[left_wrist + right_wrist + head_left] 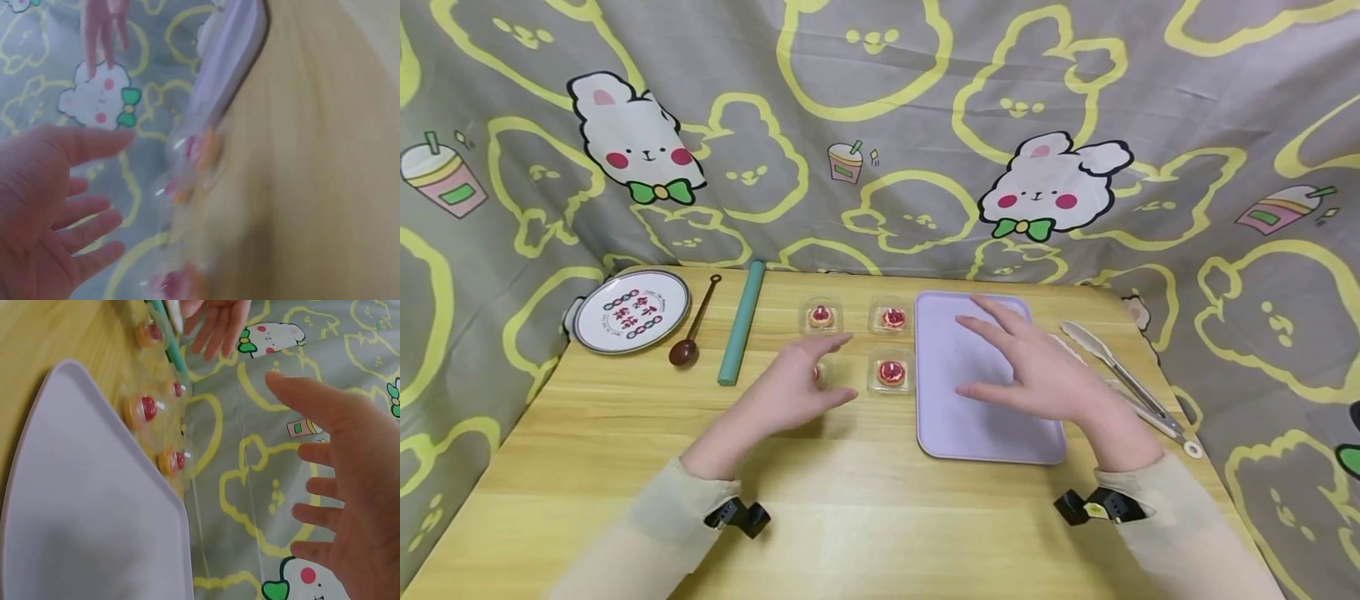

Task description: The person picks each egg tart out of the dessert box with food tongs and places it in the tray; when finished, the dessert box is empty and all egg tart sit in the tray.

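My left hand [793,383] hovers over the left side of a group of small red-topped tarts, its fingers apart and holding nothing. One tart below it is partly hidden by the hand. The others, a front tart [891,372], a back right tart [893,318] and a back left tart [821,316], sit in clear plastic boxes. Above the lilac tray [943,425] my right hand [1037,367] is spread with nothing in it. In the right wrist view its fingers [315,515] stand apart, with the tray's bare surface below.
On the left lie a white plate [598,312] with printed characters, a brown spoon [684,352] and a green rolling pin [742,325]. Metal tongs [1123,375] lie right of the tray, with another light-coloured utensil partly behind my right hand. A patterned cloth [880,208] hangs behind the wooden table.
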The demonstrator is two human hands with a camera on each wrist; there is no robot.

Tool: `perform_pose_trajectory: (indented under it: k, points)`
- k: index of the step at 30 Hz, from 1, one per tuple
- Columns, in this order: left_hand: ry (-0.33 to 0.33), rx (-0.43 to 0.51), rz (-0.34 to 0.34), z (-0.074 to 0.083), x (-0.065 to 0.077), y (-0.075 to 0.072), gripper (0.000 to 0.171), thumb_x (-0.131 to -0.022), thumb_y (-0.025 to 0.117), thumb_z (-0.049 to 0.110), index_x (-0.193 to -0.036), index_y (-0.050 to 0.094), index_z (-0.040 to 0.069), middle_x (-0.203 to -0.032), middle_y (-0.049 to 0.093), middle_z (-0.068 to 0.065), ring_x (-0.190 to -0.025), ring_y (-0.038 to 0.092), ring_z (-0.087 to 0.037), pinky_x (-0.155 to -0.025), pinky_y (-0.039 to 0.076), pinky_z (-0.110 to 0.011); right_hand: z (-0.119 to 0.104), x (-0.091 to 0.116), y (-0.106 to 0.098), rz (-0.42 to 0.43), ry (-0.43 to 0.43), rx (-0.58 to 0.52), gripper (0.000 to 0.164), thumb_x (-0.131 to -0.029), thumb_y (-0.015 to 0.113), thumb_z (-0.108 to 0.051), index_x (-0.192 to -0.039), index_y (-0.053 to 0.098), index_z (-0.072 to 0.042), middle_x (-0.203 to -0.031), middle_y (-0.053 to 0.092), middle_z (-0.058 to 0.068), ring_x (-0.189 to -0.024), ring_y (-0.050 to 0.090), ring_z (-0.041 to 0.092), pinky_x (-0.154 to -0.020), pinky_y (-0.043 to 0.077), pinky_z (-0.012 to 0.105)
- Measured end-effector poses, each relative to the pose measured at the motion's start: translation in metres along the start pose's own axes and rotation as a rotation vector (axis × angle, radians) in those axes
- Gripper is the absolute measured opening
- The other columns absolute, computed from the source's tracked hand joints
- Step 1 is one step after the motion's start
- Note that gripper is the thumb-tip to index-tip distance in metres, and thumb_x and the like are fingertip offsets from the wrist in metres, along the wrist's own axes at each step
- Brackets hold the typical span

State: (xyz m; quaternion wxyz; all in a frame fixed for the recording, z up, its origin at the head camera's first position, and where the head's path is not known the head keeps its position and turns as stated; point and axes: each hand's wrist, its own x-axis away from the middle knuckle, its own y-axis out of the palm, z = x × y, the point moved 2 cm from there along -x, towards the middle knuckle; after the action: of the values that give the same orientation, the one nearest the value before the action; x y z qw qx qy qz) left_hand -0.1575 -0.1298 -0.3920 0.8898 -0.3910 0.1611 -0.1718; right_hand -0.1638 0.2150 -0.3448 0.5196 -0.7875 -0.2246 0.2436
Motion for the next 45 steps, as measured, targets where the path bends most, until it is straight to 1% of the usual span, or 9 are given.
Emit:
perform_pose_trajectory:
  k: [3, 7, 11, 15, 21, 25, 29, 37, 45]
  points:
    - [-0.033, 0.045, 0.002, -0.001, -0.002, 0.015, 0.086, -0.082, 0.094, 0.019, -0.154, 0.051, 0.001, -0.149, 0.058, -0.018, -0.133, 0.058, -0.036, -0.111, 0.048, -0.049, -0.005, -0.006, 0.005, -0.04, -0.018, -0.077, 0.087, -0.092, 0.076, -0.061, -0.162, 0.045, -0.02, -0.173, 0.024, 0.008, -0.153, 0.034, 0.036, -0.113, 0.041, 0.061]
    - [-0.101, 0.115, 0.008, -0.004, -0.006, 0.034, 0.09, -0.08, 0.094, 0.013, -0.156, 0.047, 0.0, -0.151, 0.056, -0.02, -0.133, 0.058, -0.038, -0.109, 0.05, -0.049, -0.007, -0.015, 0.015, -0.081, -0.028, -0.145, 0.088, -0.092, 0.08, -0.055, -0.162, 0.044, -0.016, -0.171, 0.03, 0.009, -0.154, 0.033, 0.032, -0.119, 0.036, 0.056]
    - [-0.169, 0.169, 0.022, -0.007, -0.01, 0.051, 0.091, -0.08, 0.095, 0.012, -0.156, 0.046, -0.002, -0.154, 0.054, -0.019, -0.137, 0.055, -0.036, -0.114, 0.045, -0.047, -0.006, -0.025, 0.028, -0.104, -0.034, -0.183, 0.09, -0.091, 0.082, -0.051, -0.163, 0.042, -0.013, -0.167, 0.038, 0.008, -0.155, 0.032, 0.029, -0.122, 0.031, 0.054]
    - [-0.208, 0.182, 0.044, -0.007, -0.015, 0.063, 0.095, -0.078, 0.095, 0.011, -0.157, 0.043, -0.004, -0.157, 0.05, -0.021, -0.14, 0.052, -0.037, -0.118, 0.04, -0.048, -0.001, -0.035, 0.041, -0.114, -0.04, -0.222, 0.091, -0.091, 0.084, -0.049, -0.162, 0.042, -0.011, -0.164, 0.043, 0.008, -0.154, 0.034, 0.028, -0.124, 0.029, 0.051]
    - [-0.261, 0.18, 0.061, -0.011, -0.023, 0.074, 0.101, -0.078, 0.094, 0.011, -0.16, 0.038, -0.001, -0.159, 0.047, -0.023, -0.145, 0.045, -0.04, -0.122, 0.033, -0.05, 0.007, -0.05, 0.06, -0.119, -0.023, -0.318, 0.092, -0.088, 0.089, -0.04, -0.162, 0.043, -0.012, -0.161, 0.048, 0.011, -0.146, 0.046, 0.03, -0.119, 0.037, 0.05]
    - [-0.295, 0.172, 0.052, -0.014, -0.027, 0.082, 0.102, -0.079, 0.093, 0.013, -0.163, 0.035, 0.001, -0.162, 0.043, -0.021, -0.148, 0.041, -0.04, -0.123, 0.03, -0.05, 0.012, -0.057, 0.074, -0.134, -0.024, -0.366, 0.092, -0.087, 0.09, -0.035, -0.16, 0.044, -0.005, -0.158, 0.05, 0.015, -0.142, 0.049, 0.03, -0.117, 0.04, 0.05]
    - [-0.301, 0.194, 0.044, -0.016, -0.031, 0.091, 0.1, -0.081, 0.091, 0.012, -0.163, 0.034, 0.002, -0.163, 0.042, -0.02, -0.149, 0.039, -0.04, -0.123, 0.029, -0.05, 0.016, -0.062, 0.086, -0.143, -0.019, -0.371, 0.092, -0.086, 0.09, -0.035, -0.158, 0.045, 0.001, -0.154, 0.053, 0.019, -0.14, 0.051, 0.034, -0.118, 0.039, 0.051]
    - [-0.293, 0.23, 0.069, -0.022, -0.034, 0.102, 0.095, -0.083, 0.092, 0.016, -0.161, 0.04, 0.007, -0.152, 0.056, -0.011, -0.145, 0.042, -0.036, -0.123, 0.029, -0.051, 0.02, -0.074, 0.108, -0.172, -0.012, -0.332, 0.091, -0.084, 0.092, -0.034, -0.154, 0.048, 0.005, -0.152, 0.054, 0.02, -0.142, 0.048, 0.035, -0.122, 0.033, 0.049]
    - [-0.305, 0.253, 0.101, -0.025, -0.034, 0.104, 0.091, -0.077, 0.096, 0.018, -0.155, 0.048, 0.01, -0.144, 0.063, -0.006, -0.14, 0.047, -0.034, -0.122, 0.03, -0.052, 0.022, -0.078, 0.112, -0.202, -0.016, -0.342, 0.085, -0.082, 0.094, -0.033, -0.149, 0.056, 0.004, -0.148, 0.059, 0.017, -0.139, 0.05, 0.033, -0.12, 0.035, 0.049]
